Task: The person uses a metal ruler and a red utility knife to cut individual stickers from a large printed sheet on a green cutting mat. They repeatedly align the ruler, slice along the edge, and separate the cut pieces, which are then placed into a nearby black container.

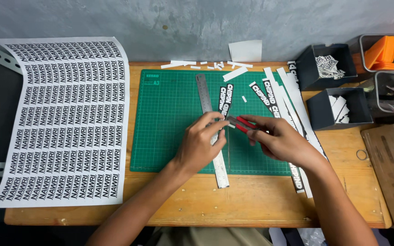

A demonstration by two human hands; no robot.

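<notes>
Left hand (200, 145) presses fingers together flat on steel ruler (211, 130), on green cutting mat (169, 118). Ruler's long axis runs near-far, near end tilted slightly right, overhanging the mat. Right hand (277, 139) pinches red-handled cutter (239, 123), tip pointing left at ruler edge, beside black label strip (225, 100).

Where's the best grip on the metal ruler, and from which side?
Take the metal ruler at its bare far end, coming from above and the far side. It lies flat on the green cutting mat; the left hand covers its middle, and the near end overhangs onto wood.
</notes>
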